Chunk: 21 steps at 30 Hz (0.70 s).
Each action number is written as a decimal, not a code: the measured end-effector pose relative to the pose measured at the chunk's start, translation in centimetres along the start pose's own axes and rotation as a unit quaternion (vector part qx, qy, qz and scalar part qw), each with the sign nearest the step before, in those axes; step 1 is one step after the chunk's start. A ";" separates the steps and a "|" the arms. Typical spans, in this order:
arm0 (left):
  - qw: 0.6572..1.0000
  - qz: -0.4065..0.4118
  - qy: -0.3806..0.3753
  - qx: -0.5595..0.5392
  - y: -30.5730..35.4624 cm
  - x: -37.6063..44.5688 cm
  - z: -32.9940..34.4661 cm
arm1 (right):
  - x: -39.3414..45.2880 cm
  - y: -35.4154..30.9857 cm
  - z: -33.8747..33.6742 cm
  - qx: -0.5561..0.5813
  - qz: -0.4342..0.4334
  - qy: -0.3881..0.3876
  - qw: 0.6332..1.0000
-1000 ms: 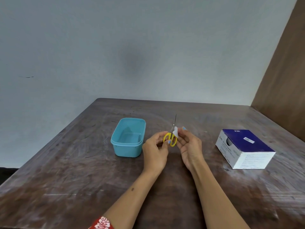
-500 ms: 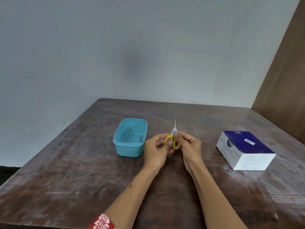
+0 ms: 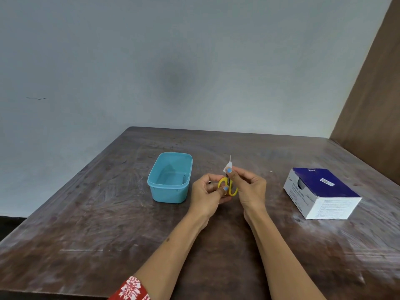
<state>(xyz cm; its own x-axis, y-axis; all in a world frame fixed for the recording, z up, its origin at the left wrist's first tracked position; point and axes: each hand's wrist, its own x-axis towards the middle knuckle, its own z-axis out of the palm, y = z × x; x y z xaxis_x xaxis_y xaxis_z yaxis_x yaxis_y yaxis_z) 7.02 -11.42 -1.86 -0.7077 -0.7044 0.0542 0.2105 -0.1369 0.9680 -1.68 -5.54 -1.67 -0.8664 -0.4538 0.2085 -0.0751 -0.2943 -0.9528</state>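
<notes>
Small scissors with yellow handles [image 3: 232, 190] stand upright above the middle of the table, blades pointing up and away. My left hand [image 3: 207, 195] grips the yellow handles from the left, thumb across one loop. My right hand [image 3: 249, 189] pinches a small white pad [image 3: 228, 168] around the blades just above the handles. Only the thin blade tip shows above the pad.
A teal plastic tub [image 3: 170, 178] with no lid stands left of my hands. A blue and white cardboard box [image 3: 320, 191] lies to the right. The dark wooden table [image 3: 86, 224] meets a grey wall behind and a brown panel at the right.
The white pad in my right hand has slid a little up the blades from the handles. Both hands stay in the same spot over the table.
</notes>
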 end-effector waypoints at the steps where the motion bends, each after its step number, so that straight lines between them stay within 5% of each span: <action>1: 1.000 0.001 -0.002 0.007 -0.1 0.0 0.0 | -0.1 -0.1 0.0 0.004 0.000 0.000 1.000; 17: 0.998 -0.004 -0.042 0.054 -0.3 -0.1 0.1 | -0.1 -0.6 0.2 0.063 -0.010 0.069 0.996; 21: 0.998 0.015 -0.014 0.055 -0.3 -0.1 0.1 | -0.3 -0.6 0.3 0.040 0.003 0.035 0.999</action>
<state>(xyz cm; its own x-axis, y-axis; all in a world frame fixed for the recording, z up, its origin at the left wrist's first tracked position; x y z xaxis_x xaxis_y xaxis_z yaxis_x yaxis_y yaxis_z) 6.97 -11.29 -2.16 -0.7209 -0.6872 0.0897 0.1583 -0.0373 0.9867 -1.26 -5.45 -1.10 -0.8989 -0.3974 0.1846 -0.0327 -0.3593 -0.9326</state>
